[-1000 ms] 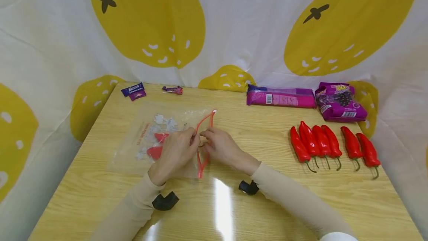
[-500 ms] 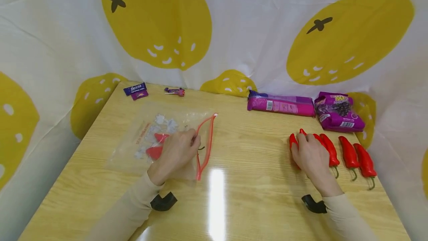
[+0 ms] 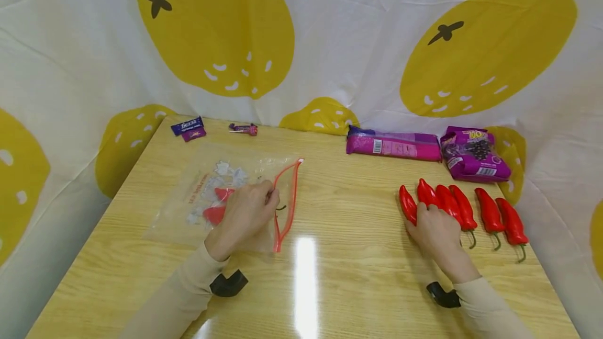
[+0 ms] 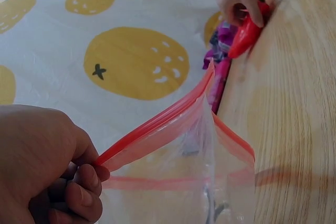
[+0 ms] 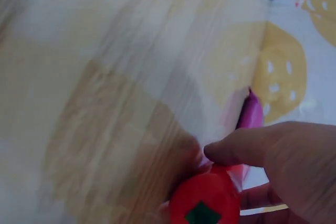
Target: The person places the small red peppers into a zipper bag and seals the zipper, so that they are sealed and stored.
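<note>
My left hand (image 3: pixel 247 208) pinches the red zip edge of a clear zip bag (image 3: pixel 174 218) lying on the table; in the left wrist view the bag's red-edged mouth (image 4: pixel 157 121) gapes. Inside the bag are red peppers (image 3: pixel 215 215), partly hidden by that hand. At the right, my right hand (image 3: pixel 435 232) grips the leftmost red pepper (image 3: pixel 407 203) of a row. The right wrist view shows the thumb lying along this pepper (image 5: pixel 207 198), its green stem end facing the camera.
Several more red peppers (image 3: pixel 490 212) lie right of and behind the right hand. Behind them are a long purple packet (image 3: pixel 400 144) and a plump purple bag (image 3: pixel 476 156). Small purple-wrapped candies (image 3: pixel 190 128) and a lollipop (image 3: pixel 244 129) lie at the back left.
My right hand has left the bag's mouth, moved right to the pepper row and taken hold of the leftmost pepper. My left hand stays at the bag's edge.
</note>
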Demonstrator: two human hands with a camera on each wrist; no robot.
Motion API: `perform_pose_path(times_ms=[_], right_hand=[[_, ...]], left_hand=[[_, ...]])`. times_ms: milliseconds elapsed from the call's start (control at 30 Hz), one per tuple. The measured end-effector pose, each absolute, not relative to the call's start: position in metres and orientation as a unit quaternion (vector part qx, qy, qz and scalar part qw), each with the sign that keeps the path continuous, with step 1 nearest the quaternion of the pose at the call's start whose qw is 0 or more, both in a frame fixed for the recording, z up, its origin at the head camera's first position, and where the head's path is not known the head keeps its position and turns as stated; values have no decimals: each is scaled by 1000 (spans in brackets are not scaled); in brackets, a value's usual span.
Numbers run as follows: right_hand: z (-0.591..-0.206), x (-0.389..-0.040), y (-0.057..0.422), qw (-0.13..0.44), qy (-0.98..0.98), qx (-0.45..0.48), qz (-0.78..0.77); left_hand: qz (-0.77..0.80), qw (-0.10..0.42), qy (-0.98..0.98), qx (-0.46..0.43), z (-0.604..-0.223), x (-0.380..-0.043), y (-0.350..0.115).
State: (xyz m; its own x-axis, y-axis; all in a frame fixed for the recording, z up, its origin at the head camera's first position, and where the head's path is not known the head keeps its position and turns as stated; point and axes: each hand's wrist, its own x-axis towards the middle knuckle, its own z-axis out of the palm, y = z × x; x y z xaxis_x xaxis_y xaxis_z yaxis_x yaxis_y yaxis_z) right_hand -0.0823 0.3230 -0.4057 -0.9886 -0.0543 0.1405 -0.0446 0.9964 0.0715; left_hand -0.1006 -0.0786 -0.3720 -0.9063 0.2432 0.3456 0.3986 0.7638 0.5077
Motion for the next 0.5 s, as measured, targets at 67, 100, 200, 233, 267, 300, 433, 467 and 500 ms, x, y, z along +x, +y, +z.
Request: perform_pose_path(times_ms=[67, 100, 200, 233, 267, 300, 433, 467, 500], right_hand=[[-405, -84, 318, 83, -996, 29, -20], [-403, -85, 315, 84, -996, 29, -5], [-392, -91, 297, 59, -995, 43, 71], [-388, -93, 289, 38, -991, 50, 116], [-384, -95, 281, 16, -984, 60, 166], [-381, -98, 271, -7, -974, 68, 215], [-371, -107, 230, -74, -923, 114, 361], [-369, -108, 220, -79, -917, 130, 370], [-368, -110, 210, -83, -914, 147, 369]], left_hand=[[-297, 131, -930, -172, -372, -101, -79], [-297, 131, -930, -172, -372, -101, -79], [-296, 129, -931, -171, -372, -101, -79], [-294, 129, -932, -171, -372, -101, -79], [-294, 128, -932, -170, -371, -101, -79], [-295, 127, -932, -168, -370, -101, -79], [-294, 118, -934, -166, -369, -100, -77], [-294, 115, -934, -166, -370, -100, -77], [-293, 115, -934, -168, -370, -99, -77]])
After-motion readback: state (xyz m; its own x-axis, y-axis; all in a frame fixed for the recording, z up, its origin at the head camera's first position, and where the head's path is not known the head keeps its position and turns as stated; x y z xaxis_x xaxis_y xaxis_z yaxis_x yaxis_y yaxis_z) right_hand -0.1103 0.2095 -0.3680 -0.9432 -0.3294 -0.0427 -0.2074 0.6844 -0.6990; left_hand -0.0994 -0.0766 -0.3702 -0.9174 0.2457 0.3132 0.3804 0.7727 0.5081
